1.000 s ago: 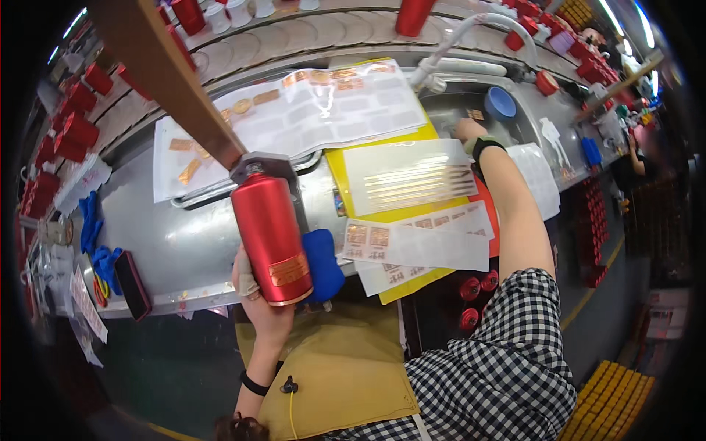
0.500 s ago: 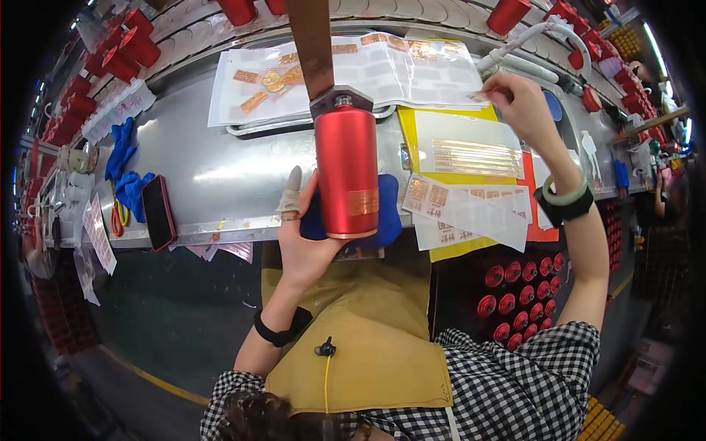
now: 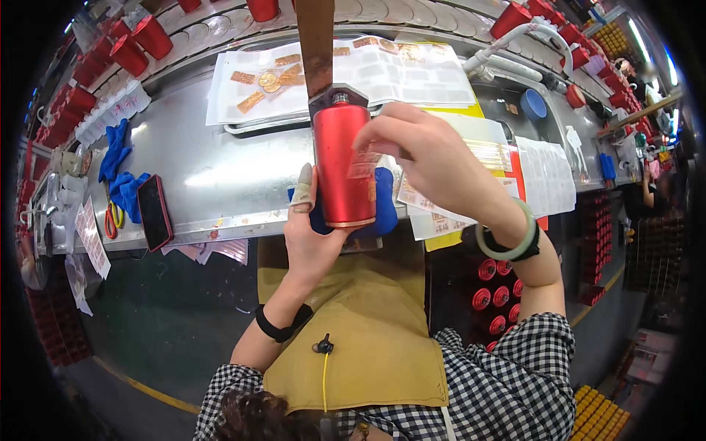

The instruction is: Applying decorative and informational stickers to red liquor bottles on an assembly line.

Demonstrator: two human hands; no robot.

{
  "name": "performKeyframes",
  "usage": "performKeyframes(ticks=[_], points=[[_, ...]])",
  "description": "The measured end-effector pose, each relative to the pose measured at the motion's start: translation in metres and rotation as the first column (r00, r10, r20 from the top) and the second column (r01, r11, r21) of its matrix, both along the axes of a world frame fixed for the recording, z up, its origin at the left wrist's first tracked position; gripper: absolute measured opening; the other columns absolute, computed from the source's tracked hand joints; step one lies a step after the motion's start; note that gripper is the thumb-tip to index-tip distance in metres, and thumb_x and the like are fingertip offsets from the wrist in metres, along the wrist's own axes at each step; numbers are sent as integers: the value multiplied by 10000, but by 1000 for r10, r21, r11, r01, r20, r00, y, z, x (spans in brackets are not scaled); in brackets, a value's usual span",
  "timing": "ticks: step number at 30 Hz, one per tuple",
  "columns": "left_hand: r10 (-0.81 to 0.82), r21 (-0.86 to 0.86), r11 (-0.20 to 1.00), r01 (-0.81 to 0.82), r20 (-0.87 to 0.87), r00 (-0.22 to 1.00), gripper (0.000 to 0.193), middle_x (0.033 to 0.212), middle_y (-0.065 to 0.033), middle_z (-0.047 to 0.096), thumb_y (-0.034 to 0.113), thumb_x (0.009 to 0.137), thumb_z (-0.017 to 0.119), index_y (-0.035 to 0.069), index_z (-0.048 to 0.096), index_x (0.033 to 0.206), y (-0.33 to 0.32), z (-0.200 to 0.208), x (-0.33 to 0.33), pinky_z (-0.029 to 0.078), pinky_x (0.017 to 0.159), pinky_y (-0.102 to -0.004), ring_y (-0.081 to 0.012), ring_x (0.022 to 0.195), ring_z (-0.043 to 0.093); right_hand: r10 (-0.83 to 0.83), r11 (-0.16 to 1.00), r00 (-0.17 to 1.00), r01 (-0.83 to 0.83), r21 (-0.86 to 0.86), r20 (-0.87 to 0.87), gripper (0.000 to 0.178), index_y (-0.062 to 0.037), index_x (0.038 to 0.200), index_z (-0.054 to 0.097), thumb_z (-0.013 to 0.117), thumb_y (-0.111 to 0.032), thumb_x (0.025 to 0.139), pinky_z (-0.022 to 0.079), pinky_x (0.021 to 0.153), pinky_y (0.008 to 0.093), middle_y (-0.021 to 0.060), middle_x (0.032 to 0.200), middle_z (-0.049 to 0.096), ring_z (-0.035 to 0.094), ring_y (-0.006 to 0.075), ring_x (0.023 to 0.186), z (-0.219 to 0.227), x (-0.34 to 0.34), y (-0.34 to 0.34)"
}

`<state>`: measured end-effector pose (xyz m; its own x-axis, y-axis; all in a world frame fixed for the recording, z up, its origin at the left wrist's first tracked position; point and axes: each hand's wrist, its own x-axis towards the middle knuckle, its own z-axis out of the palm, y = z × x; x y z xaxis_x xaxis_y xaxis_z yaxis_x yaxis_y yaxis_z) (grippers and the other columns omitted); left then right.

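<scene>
A red metallic bottle (image 3: 332,165) hangs with its neck up against a holder on a brown upright bar (image 3: 316,51). My left hand (image 3: 312,246) grips its lower end, thumb and fingers around the base; one finger wears a pale wrap. A gold label (image 3: 371,192) shows at the bottle's right edge. Beside the bottle, my right hand (image 3: 430,154) pinches a small clear film label (image 3: 362,165) against or just in front of the red side; whether it touches, I cannot tell. Behind the base lies a blue cloth (image 3: 385,195).
Label sheets (image 3: 412,73) cover a metal tray at the back. Gold-striped sheets (image 3: 489,156) lie right on yellow paper. A phone (image 3: 154,213), scissors (image 3: 112,220) and blue gloves (image 3: 116,151) are left. A white pipe (image 3: 478,65) and blue bowl (image 3: 532,105) stand back right.
My right hand has come left from the sheets to the bottle, bringing the clear film label. The bottle has turned, so its gold label now sits nearer the right edge.
</scene>
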<state>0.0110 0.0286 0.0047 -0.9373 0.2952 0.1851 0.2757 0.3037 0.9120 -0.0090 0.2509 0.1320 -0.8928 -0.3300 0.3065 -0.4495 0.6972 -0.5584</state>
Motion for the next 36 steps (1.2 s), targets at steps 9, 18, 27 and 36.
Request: performKeyframes(ticks=[9,18,27,36], points=[[-114,55,992,113,16,993,1196,1670,-239,296,185,760,941,-3,162,1648,-3,16,-13,328,1239,-430,-326,1534,345,-95,991,995,98,91,-30,356,-72,1265,605,616,19,921,544,846,436,157,1090,684,687,354,998,-34,-33,-12],[-348,543,839,42,475,808,849,1561,-213,455,178,987,746,-40,218,1616,14,27,-59,379,1198,-384,-247,1414,497,-280,925,943,316,-212,180,254,-3,1215,589,630,-139,1004,542,822,411,153,1031,669,678,301,955,-55,-33,-11],[-365,593,805,-15,515,776,643,1469,-146,559,276,1061,640,-31,377,1561,6,23,-77,437,1124,-342,-191,1310,571,-174,527,723,642,-557,669,404,-125,1064,589,802,-441,932,374,687,224,-55,952,558,463,24,831,-86,-28,-21],[-287,487,872,41,442,850,818,1499,-180,520,125,940,781,-27,298,1582,17,34,-61,464,1136,-391,-240,1365,547,-156,423,733,655,-626,662,393,-126,1067,573,832,-383,921,388,667,216,-67,916,539,491,28,794,-93,-27,-26]])
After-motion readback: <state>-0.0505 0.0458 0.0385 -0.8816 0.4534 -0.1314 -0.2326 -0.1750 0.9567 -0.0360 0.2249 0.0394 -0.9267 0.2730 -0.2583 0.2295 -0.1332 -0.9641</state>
